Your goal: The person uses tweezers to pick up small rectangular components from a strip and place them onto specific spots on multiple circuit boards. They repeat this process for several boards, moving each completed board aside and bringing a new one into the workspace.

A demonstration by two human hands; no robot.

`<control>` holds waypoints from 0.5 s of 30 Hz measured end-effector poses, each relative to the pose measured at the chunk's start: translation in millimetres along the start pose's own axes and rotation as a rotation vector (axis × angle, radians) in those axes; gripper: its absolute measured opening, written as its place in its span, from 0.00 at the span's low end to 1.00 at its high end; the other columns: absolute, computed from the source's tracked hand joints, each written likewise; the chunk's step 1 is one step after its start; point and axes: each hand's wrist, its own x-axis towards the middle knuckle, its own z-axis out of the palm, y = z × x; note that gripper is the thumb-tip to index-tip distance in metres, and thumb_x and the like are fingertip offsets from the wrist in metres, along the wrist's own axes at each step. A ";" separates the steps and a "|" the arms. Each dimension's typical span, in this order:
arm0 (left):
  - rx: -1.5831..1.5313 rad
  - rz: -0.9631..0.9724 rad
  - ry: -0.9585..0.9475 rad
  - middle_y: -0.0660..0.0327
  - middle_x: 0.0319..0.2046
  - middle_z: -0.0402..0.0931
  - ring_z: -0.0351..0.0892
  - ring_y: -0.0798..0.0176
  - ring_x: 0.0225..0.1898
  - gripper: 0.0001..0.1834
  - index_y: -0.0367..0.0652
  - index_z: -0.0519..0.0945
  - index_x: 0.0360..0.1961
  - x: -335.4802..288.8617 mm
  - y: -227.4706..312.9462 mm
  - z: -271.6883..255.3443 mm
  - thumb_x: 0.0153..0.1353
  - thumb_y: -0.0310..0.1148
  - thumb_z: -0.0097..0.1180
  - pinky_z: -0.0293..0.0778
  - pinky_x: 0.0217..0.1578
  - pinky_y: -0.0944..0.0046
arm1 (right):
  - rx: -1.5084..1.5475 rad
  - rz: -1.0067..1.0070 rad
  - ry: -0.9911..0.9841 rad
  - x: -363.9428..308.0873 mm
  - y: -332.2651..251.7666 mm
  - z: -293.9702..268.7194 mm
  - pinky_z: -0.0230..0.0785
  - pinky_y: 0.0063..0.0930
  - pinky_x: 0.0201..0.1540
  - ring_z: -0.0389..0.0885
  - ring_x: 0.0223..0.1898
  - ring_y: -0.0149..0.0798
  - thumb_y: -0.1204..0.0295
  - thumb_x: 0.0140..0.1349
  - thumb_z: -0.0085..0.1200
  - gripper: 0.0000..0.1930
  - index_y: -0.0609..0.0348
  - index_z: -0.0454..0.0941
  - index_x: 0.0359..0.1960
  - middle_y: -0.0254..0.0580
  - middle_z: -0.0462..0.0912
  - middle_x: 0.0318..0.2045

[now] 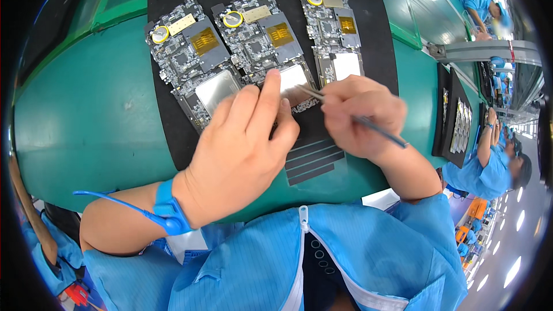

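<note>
Three populated circuit boards lie side by side: a left board [181, 60], a middle board [250, 49] and a right board [325, 31]. Each carries a yellow-rimmed coin cell, an amber film patch and a silver plate. My left hand [236, 150] rests over the lower part of the middle board, fingers stretched out, index fingertip beside its silver plate [292, 79]. Pinched in my right hand [363, 109] are metal tweezers [380, 129], their tips at that plate's surface. Whether the tips grip anything is too small to tell. My hands partly cover the lower ends of the boards.
Under the boards is a black foam pad [377, 29] on a green table [75, 109]. Dark strips [311, 164] lie at its near edge. More boards [459, 126] sit on a black pad to the right. Blue-clad people [489, 167] work nearby.
</note>
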 end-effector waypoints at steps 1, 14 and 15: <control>0.022 0.027 -0.011 0.43 0.54 0.64 0.69 0.47 0.49 0.26 0.34 0.75 0.44 1.9 -2.2 -0.4 0.41 0.32 0.63 0.70 0.45 0.57 | 0.062 0.031 0.012 -5.3 -0.9 -10.0 0.70 0.23 0.22 0.78 0.19 0.36 0.82 0.51 0.58 0.09 0.62 0.69 0.31 0.47 0.80 0.24; -0.154 0.593 -0.164 0.46 0.44 0.74 0.73 0.55 0.44 0.18 0.28 0.78 0.38 -16.2 37.0 12.0 0.48 0.31 0.56 0.73 0.44 0.63 | 0.449 1.044 0.305 -94.5 -75.1 -30.9 0.67 0.14 0.19 0.76 0.16 0.28 0.78 0.66 0.43 0.08 0.58 0.55 0.39 0.47 0.77 0.23; -0.152 0.582 -0.171 0.46 0.44 0.74 0.73 0.55 0.45 0.18 0.28 0.77 0.38 -15.1 37.5 13.3 0.49 0.31 0.56 0.73 0.44 0.63 | 0.447 1.059 0.316 -94.7 -76.3 -29.1 0.66 0.13 0.20 0.75 0.15 0.27 0.78 0.66 0.43 0.08 0.58 0.55 0.38 0.46 0.77 0.23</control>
